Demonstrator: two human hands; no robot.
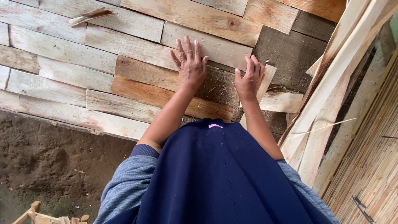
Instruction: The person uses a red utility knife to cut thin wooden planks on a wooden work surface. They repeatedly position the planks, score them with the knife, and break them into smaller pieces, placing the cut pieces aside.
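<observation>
My left hand (190, 64) lies flat with fingers spread on a reddish wooden plank (141, 72) in a surface of laid planks. My right hand (249, 79) grips the end of a narrow pale wood strip (265, 85) that stands over a dark bare gap (219, 85) between the planks. A pale plank (207, 43) lies just beyond both hands. My dark blue top and grey sleeves fill the lower middle of the view.
Laid planks (62, 49) cover the left and top. A loose splinter (91, 15) lies at the top left. A short board (282, 101) sits right of my right hand. Long leaning boards (331, 91) and stacked thin strips (369, 166) stand on the right. Dirt ground (54, 161) lies lower left.
</observation>
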